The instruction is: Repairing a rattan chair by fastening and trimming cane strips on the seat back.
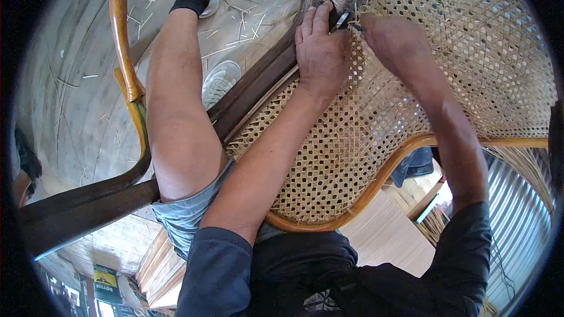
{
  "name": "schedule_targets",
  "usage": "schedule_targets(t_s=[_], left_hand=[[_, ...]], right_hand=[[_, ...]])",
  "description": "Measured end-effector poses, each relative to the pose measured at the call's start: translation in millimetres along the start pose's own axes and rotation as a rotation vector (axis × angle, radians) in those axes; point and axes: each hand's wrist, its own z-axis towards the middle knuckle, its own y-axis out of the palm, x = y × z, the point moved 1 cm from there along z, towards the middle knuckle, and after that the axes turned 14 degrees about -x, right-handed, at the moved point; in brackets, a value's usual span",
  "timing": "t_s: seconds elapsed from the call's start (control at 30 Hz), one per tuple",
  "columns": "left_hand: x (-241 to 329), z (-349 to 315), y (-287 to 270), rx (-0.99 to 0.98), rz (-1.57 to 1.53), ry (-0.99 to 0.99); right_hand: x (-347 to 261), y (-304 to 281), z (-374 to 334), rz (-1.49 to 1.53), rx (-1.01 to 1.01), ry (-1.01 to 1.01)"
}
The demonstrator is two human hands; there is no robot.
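A large woven cane panel (335, 158), set in a curved wooden chair frame (258, 85), lies across my lap. Near the top of the view my left hand (323, 53) is closed over the dark rail, its fingers side by side by a wrapped joint. My right hand (398, 41) is just to its right, on the cane. Its fingers are curled, and a small dark tip (355, 26) sticks out of them; the rest is hidden. Between the hands shows a black piece with a pale, shiny strip (342, 19). Loose cane ends stand up along the panel's edge.
A glossy bent pole (120, 29) of the frame rises at left, beside my bare leg (179, 94). Cane scraps (255, 25) lie on the floor around my shoes. At right are a corrugated metal sheet (511, 223) and bundled cane strands (526, 173).
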Motion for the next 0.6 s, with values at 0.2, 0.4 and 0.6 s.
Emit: schedule_targets(t_s=[0.2, 0.4, 0.6], left_hand=[[-0.3, 0.6, -2.0, -0.014, 0.031, -0.042], [-1.3, -0.4, -0.9, -0.034, 0.054, -0.035], [1.0, 2.8, -0.1, -0.001, -0.013, -0.044]], right_hand=[[4.3, -13.1, 19.1, -0.129, 0.003, -0.143], [-6.4, -10.1, 25.5, -0.255, 0.115, -0.273], [-5.4, 1.2, 15.2, -0.243, 0.165, -0.261]])
